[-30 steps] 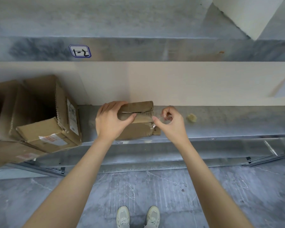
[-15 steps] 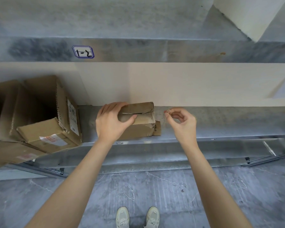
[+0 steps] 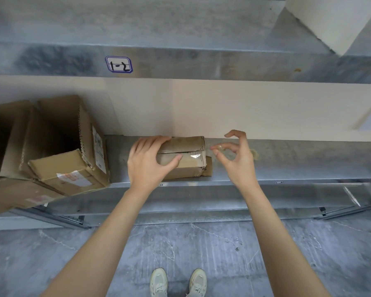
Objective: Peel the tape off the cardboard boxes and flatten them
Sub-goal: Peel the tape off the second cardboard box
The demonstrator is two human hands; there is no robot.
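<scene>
A small, crumpled cardboard box (image 3: 186, 159) lies on the metal shelf (image 3: 287, 168), with clear tape still shining along its top seam. My left hand (image 3: 148, 163) rests on its left half, fingers over the far edge and thumb pressed on the seam. My right hand (image 3: 234, 157) hovers just right of the box, apart from it. Its thumb and index finger pinch a small scrap of clear tape (image 3: 219, 147) while the other fingers are spread.
A pile of larger opened cardboard boxes (image 3: 58, 151) fills the shelf's left end. A crumpled tape wad (image 3: 254, 154) lies on the shelf behind my right hand. An upper shelf beam labelled "1-2" (image 3: 118, 64) runs overhead. My shoes (image 3: 178, 281) stand on the grey floor.
My right hand pulled away from the box's right end, moving right and up with a tape scrap pinched. The left hand and box stayed in place.
</scene>
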